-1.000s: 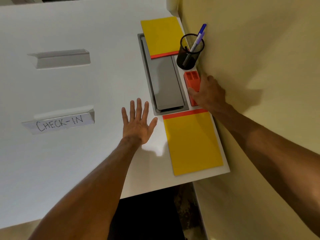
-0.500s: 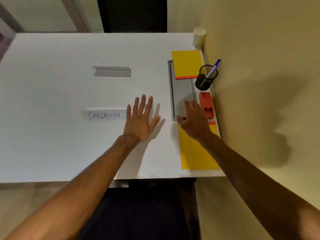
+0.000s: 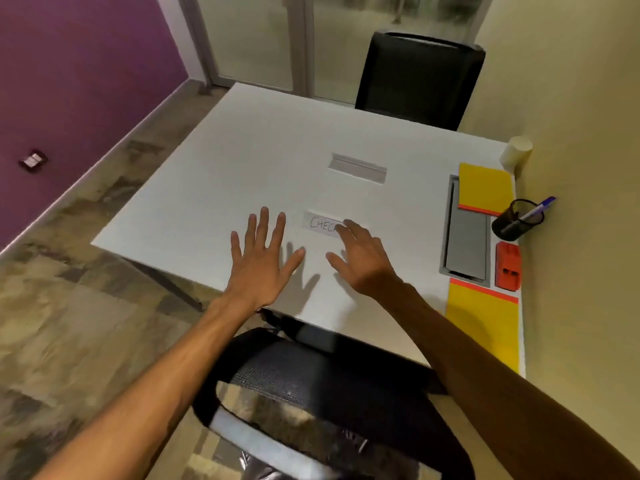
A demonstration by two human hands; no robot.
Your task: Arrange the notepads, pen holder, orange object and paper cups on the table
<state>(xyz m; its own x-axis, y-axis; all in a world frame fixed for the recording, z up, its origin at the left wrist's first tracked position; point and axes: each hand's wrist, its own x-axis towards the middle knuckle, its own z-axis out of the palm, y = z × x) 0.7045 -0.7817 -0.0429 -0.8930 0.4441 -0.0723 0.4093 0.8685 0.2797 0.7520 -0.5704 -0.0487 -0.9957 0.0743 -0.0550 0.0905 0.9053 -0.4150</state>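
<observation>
We are holding our left hand (image 3: pixel 263 261) and right hand (image 3: pixel 362 263) open and empty above the worktop (image 3: pixel 242 161). Well right of them are lying the near notepad (image 3: pixel 485 334), orange object (image 3: pixel 508 268), pen holder (image 3: pixel 516 221), far notepad (image 3: pixel 485 188) and paper cups (image 3: pixel 516 152).

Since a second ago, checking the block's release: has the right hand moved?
Yes: the right hand quit the orange block, moving leftward to the sign.

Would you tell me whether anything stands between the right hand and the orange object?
Nothing raised does. Between the right hand and the orange object lie only bare table and the grey panel set into it.
</observation>
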